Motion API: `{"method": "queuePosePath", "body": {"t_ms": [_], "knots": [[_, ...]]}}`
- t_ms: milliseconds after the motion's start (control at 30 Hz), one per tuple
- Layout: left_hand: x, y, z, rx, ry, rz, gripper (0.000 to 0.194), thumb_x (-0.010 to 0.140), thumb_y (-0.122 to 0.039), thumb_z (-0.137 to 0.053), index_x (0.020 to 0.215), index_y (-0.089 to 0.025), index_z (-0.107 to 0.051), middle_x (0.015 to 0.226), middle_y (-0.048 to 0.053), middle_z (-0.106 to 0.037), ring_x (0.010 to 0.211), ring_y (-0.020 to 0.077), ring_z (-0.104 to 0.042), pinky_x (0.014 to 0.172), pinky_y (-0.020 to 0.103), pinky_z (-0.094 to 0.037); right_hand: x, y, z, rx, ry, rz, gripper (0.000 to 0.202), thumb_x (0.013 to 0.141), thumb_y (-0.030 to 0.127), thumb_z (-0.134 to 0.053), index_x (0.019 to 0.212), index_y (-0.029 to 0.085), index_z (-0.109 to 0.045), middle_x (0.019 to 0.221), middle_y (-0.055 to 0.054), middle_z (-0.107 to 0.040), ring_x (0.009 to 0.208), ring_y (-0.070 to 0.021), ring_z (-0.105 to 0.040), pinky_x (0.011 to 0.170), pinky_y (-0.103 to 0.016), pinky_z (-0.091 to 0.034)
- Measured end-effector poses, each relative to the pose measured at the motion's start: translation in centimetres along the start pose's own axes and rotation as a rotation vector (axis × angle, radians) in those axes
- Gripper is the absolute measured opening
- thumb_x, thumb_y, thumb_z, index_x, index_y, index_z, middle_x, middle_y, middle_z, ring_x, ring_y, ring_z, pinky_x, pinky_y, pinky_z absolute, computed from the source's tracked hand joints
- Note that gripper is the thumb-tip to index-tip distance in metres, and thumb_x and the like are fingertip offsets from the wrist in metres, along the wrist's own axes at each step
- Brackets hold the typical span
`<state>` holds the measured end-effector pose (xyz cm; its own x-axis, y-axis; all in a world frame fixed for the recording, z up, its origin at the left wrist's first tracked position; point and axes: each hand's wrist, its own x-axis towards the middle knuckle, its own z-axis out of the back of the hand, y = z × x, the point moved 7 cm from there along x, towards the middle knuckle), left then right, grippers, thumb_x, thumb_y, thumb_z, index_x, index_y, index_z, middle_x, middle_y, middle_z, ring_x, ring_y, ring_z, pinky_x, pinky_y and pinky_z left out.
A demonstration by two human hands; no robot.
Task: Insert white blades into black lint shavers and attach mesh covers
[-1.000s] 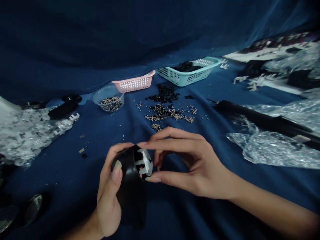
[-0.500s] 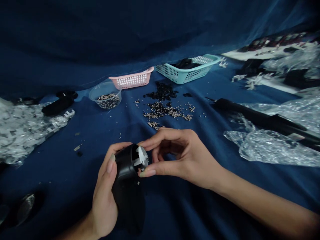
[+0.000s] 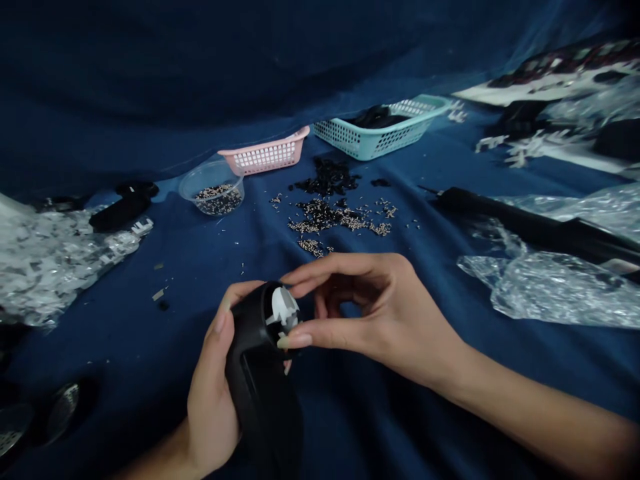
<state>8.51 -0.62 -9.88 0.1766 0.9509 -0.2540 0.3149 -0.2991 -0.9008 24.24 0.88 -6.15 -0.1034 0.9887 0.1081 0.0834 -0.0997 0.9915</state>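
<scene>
My left hand (image 3: 216, 380) is wrapped round a black plastic housing (image 3: 250, 347), shaped like a hair dryer body with its handle pointing down. The open end of the barrel faces right. In that opening sits a white plastic part (image 3: 284, 308) with fins or prongs. My right hand (image 3: 367, 313) has its thumb and index finger closed at this white part, on the lower and upper sides of the opening. Its other fingers are curled back. How deep the part reaches into the housing is hidden.
Piles of small screws (image 3: 325, 217) and small black pieces (image 3: 330, 177) lie ahead on blue cloth. Behind are a clear tub (image 3: 213, 190) of screws, a pink basket (image 3: 270, 155) and a turquoise basket (image 3: 385, 143). A black electric screwdriver (image 3: 500, 213) and plastic wrap (image 3: 560, 287) lie right; a bag of white parts (image 3: 60, 247) left.
The housing has tilted so more of its handle and open end show. Both hands keep their grip, with the right thumb and finger still at the white part.
</scene>
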Motion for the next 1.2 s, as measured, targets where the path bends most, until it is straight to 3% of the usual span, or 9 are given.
{"method": "queuePosePath", "body": {"t_ms": [167,267,367,500,633,800,967,1067,1200], "knots": [[0.2,0.5,-0.1,-0.178,-0.131,0.221,0.037,0.080,-0.054,-0.071,0.094,-0.019,-0.072,0.064,0.000,-0.065,0.046,0.0129,-0.058,0.042,0.020,-0.047,-0.1,1.1,0.3,-0.205,-0.023,0.175,0.031,0.069,0.031,-0.091,0.097,0.021,-0.083,0.103,-0.003,-0.073,0.075,-0.0115,-0.064,0.058,-0.022,-0.049],[-0.1,0.7,0.4,-0.295,-0.281,0.302,0.025,0.083,-0.042,-0.068,0.090,-0.019,-0.072,0.064,0.001,-0.067,0.050,0.0148,-0.062,0.047,0.022,-0.052,0.0,1.2,0.1,-0.252,0.007,0.192,0.024,0.079,0.036,-0.084,0.100,0.024,-0.083,0.112,-0.004,-0.069,0.078,-0.0117,-0.064,0.059,-0.023,-0.050],[-0.3,1.3,0.7,-0.411,-0.340,0.392,0.021,0.088,-0.038,-0.066,0.091,-0.018,-0.073,0.078,0.005,-0.074,0.060,0.0169,-0.067,0.058,0.027,-0.059,0.0,1.3,0.1,-0.295,0.021,0.207,0.019,0.087,0.039,-0.076,0.095,0.024,-0.083,0.113,-0.006,-0.068,0.081,-0.0129,-0.064,0.061,-0.023,-0.051],[0.2,1.7,1.0,-0.475,-0.300,0.392,0.021,0.089,-0.038,-0.068,0.088,-0.018,-0.076,0.077,0.004,-0.074,0.061,0.0162,-0.066,0.064,0.031,-0.061,-0.4,1.9,-0.4,-0.283,0.066,0.286,0.022,0.094,0.040,-0.067,0.094,0.025,-0.082,0.115,-0.008,-0.068,0.103,-0.0191,-0.065,0.065,-0.022,-0.053],[0.7,2.0,0.4,-0.500,-0.188,0.427,0.044,0.096,-0.042,-0.058,0.068,-0.011,-0.073,0.058,0.006,-0.066,0.048,0.0140,-0.058,0.055,0.027,-0.055,-1.0,2.4,-1.2,-0.317,0.148,0.368,0.026,0.099,0.037,-0.059,0.091,0.025,-0.081,0.121,-0.007,-0.067,0.107,-0.0190,-0.061,0.071,-0.023,-0.054],[1.0,1.5,-1.1,-0.499,-0.007,0.379,0.043,0.092,-0.042,-0.065,0.062,-0.012,-0.071,0.053,0.003,-0.059,0.044,0.0106,-0.050,0.046,0.022,-0.045,-1.6,2.7,-1.2,-0.453,0.162,0.477,0.025,0.098,0.033,-0.060,0.117,0.026,-0.076,0.142,-0.008,-0.053,0.109,-0.0204,-0.061,0.093,-0.035,-0.054],[1.2,2.2,-0.7,-0.480,-0.045,0.412,0.048,0.100,-0.042,-0.049,0.071,-0.011,-0.072,0.059,0.006,-0.063,0.047,0.0132,-0.055,0.045,0.024,-0.044,-1.2,2.6,-0.7,-0.542,0.111,0.475,0.026,0.100,0.032,-0.055,0.116,0.029,-0.076,0.142,-0.008,-0.052,0.113,-0.0235,-0.061,0.095,-0.040,-0.053],[1.8,2.5,-0.6,-0.502,0.010,0.413,0.057,0.103,-0.045,-0.038,0.074,-0.009,-0.071,0.061,0.008,-0.063,0.048,0.0151,-0.056,0.043,0.025,-0.042,-0.8,2.4,-0.2,-0.539,0.054,0.459,0.026,0.101,0.031,-0.053,0.108,0.029,-0.078,0.135,-0.007,-0.058,0.107,-0.0225,-0.062,0.090,-0.038,-0.054],[2.1,2.6,-0.3,-0.509,0.020,0.402,0.050,0.100,-0.045,-0.047,0.074,-0.009,-0.071,0.065,0.008,-0.063,0.052,0.0148,-0.057,0.046,0.025,-0.041,-1.1,2.3,-0.2,-0.476,0.102,0.498,0.025,0.100,0.029,-0.053,0.106,0.029,-0.078,0.134,-0.006,-0.058,0.110,-0.0221,-0.061,0.093,-0.038,-0.052]]}}
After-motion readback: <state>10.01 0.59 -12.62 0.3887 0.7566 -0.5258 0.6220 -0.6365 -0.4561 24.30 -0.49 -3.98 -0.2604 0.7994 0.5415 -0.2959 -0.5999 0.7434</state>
